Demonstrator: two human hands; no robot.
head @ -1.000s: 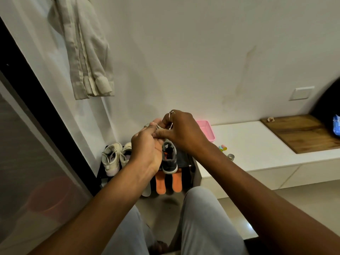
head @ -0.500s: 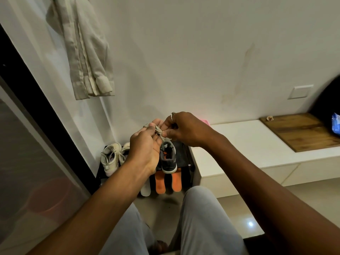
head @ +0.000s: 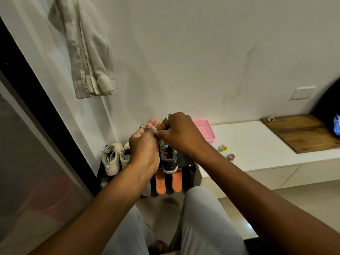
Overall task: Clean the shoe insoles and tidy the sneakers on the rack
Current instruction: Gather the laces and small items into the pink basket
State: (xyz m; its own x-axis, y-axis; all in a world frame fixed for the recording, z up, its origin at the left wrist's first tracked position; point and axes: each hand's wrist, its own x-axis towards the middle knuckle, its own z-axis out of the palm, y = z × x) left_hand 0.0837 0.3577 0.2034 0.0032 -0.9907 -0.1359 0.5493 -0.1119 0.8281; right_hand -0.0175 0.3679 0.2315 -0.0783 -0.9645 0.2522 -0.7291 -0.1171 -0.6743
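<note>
A grey sneaker (head: 168, 160) with orange inside stands on the low black rack (head: 191, 165) against the wall. Its pale lace (head: 153, 130) runs up between my hands, which meet just above the shoe. My left hand (head: 144, 148) has the lace looped round a raised finger and pinches it. My right hand (head: 181, 134) pinches the same lace from the right. A pair of white sneakers (head: 115, 157) sits on the rack's left side. Two orange insoles (head: 168, 181) lean against the rack's front, with a pale insole (head: 146, 188) beside them, partly hidden by my left forearm.
A white bench (head: 257, 155) runs right of the rack, carrying a pink tray (head: 206, 132), small coloured items (head: 222, 148), a tape roll (head: 230, 157) and a wooden board (head: 301, 132). A beige garment (head: 88, 52) hangs on the wall. My knees are below.
My right hand has moved back left and slightly up, uncovering the pink tray. Both hands keep working the lace above the grey sneaker. The shoes and insoles stay put.
</note>
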